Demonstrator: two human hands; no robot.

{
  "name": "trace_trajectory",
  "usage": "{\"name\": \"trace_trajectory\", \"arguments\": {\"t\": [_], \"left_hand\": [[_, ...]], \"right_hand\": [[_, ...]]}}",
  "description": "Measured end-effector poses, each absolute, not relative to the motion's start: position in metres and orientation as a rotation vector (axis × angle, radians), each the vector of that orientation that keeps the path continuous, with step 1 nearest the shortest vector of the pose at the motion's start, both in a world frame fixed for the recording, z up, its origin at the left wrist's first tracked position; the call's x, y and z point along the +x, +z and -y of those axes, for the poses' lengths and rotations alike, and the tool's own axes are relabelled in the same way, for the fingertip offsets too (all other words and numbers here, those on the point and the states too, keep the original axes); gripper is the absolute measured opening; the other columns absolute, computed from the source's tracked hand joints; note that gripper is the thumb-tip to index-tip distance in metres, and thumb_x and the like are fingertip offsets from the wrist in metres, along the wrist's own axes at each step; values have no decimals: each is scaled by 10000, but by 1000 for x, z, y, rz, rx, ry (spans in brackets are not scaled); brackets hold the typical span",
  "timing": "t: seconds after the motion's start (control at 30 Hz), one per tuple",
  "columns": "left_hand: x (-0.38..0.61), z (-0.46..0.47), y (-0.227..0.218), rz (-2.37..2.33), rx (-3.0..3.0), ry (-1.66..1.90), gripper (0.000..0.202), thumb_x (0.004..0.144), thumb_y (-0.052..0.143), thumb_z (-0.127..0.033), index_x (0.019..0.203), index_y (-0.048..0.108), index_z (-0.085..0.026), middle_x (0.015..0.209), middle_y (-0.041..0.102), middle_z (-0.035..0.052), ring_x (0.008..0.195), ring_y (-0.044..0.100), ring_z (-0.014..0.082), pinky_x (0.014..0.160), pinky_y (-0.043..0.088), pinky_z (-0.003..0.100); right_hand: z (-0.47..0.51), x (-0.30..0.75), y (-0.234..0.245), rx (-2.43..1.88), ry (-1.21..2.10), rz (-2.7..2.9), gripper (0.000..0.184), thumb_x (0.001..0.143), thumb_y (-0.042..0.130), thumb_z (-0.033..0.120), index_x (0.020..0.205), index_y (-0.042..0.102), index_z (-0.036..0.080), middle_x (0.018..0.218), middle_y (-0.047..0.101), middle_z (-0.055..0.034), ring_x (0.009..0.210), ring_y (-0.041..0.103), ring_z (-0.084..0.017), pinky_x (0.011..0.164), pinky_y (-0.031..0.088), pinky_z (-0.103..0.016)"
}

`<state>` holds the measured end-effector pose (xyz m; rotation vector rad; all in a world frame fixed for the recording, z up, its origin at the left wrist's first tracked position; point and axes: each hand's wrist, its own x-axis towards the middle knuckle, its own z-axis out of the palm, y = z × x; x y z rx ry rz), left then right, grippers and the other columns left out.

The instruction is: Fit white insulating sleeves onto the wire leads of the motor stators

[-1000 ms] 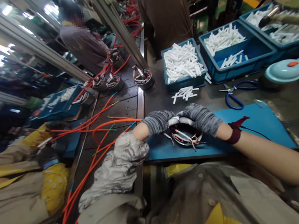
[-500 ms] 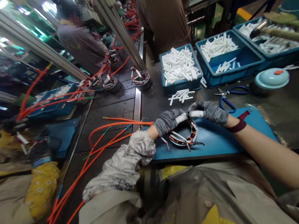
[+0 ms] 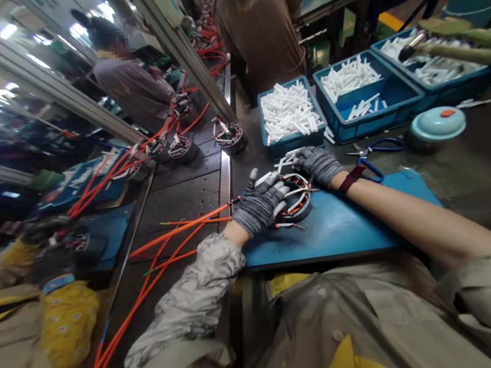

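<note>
A ring-shaped motor stator (image 3: 300,205) with a dark rim, white sleeves and loose leads rests on a blue mat (image 3: 339,225). My left hand (image 3: 258,206), in a grey striped glove with white fingertips, lies against its left side, fingers spread and thumb raised. White sleeving and orange wires (image 3: 196,221) run by that hand. Just behind the stator, my right hand (image 3: 320,166), gloved likewise, reaches over a small pile of white tubes (image 3: 286,161). Its fingers are bent and close together at the tubes. What they pinch, if anything, is hidden.
Blue bins of white tubes (image 3: 291,116) stand at the back. Blue-handled scissors (image 3: 373,155) and a light-blue lidded container (image 3: 437,123) lie to the right. More stators (image 3: 230,138) sit beyond a metal strip. A co-worker's yellow sleeve (image 3: 67,318) is at left.
My right hand has left the stator's far rim for the pile of tubes. My left hand has shifted left and spread its fingers. The stator looks turned, and the orange wires have moved.
</note>
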<state>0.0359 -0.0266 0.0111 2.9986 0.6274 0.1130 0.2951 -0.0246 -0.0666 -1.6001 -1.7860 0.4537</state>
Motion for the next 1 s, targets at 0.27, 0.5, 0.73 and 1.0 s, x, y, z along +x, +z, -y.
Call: {"name": "trace_trajectory", "arguments": {"t": [0.27,0.5,0.73,1.0], "left_hand": [[45,72,-17,-672,2992,333,340,1032,473,-262,1309,664,-220,1265,744,79,1326,617,248,1313,211,584],[36,93,-27,-901,3004,649,345,996,557,-269,1311,665,-180,1185,769,102,1326,614,312,1238,347,564],[39,91,-21,-702,3092,922,243,981,587,-211,1196,698,-195,1032,797,43,1102,730,211,1205,402,424],[37,85,-14,-589,3188,804,253,1039,528,-273,1237,667,-199,1027,808,-1,962,750,168,1247,360,449]], "right_hand": [[90,306,-46,-1646,393,1397,368,1006,487,397,1267,629,181,1198,723,-134,1075,697,-271,1018,542,-472],[178,300,-27,-1499,829,1070,286,855,715,453,1051,762,250,1074,791,-57,994,728,-257,940,582,-428],[180,294,-31,-1420,898,1127,282,850,748,439,1043,789,237,1031,803,-45,954,742,-241,899,597,-399],[150,289,-27,-1313,799,1712,326,980,605,436,1226,759,286,1096,800,-27,975,744,-215,888,572,-321]]}}
